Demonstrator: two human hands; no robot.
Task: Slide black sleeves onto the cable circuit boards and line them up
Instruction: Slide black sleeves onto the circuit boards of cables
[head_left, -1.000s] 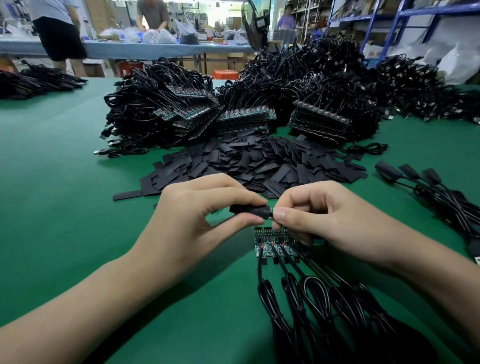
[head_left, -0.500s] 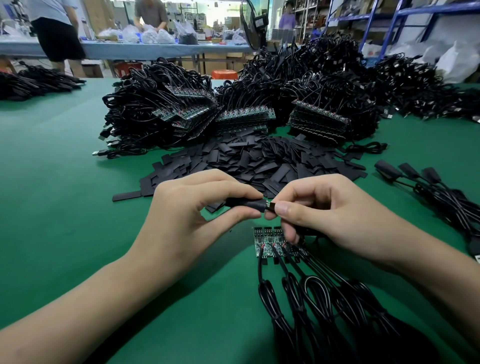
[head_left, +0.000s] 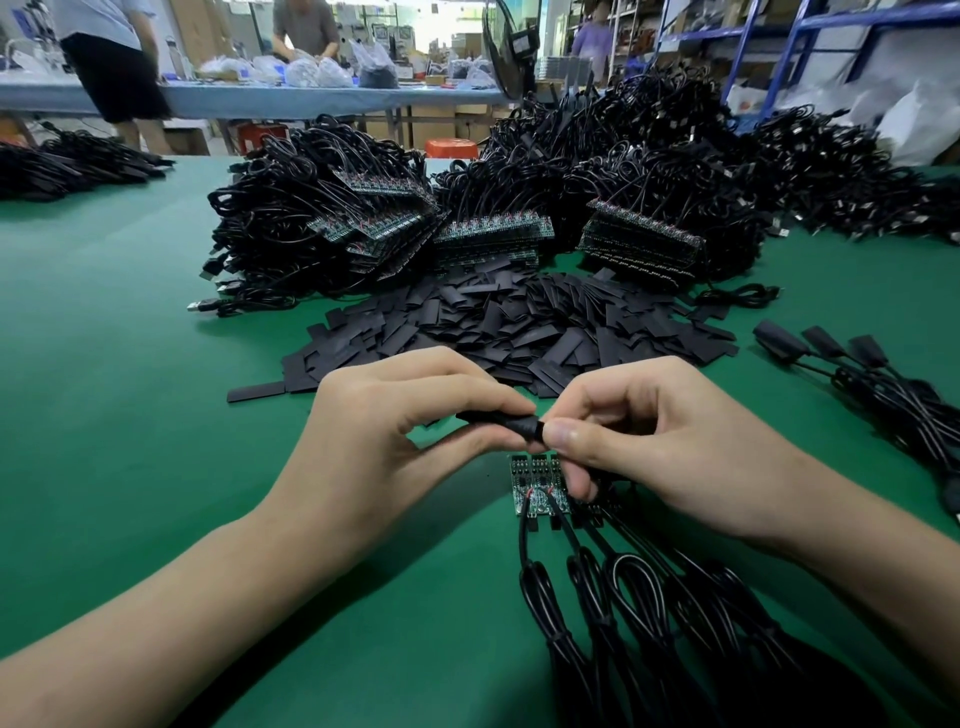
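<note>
Now the black sleeve (head_left: 498, 420), pinched by the left hand (head_left: 384, 431) just above the row of bare boards (head_left: 535, 486), butts the thumb of the right hand (head_left: 660, 441) pinching its board, whose tip showed a moment ago and is hidden now, so nearly seated, lining-up pending.

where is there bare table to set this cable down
Widest bare table lies left of the left hand, nearer than the cable heap and sleeve pile. A smaller strip runs between the right hand and the sleeved cables. Crowded: straight ahead, and under the hands, where bare boards and coiled cables lie.
</note>
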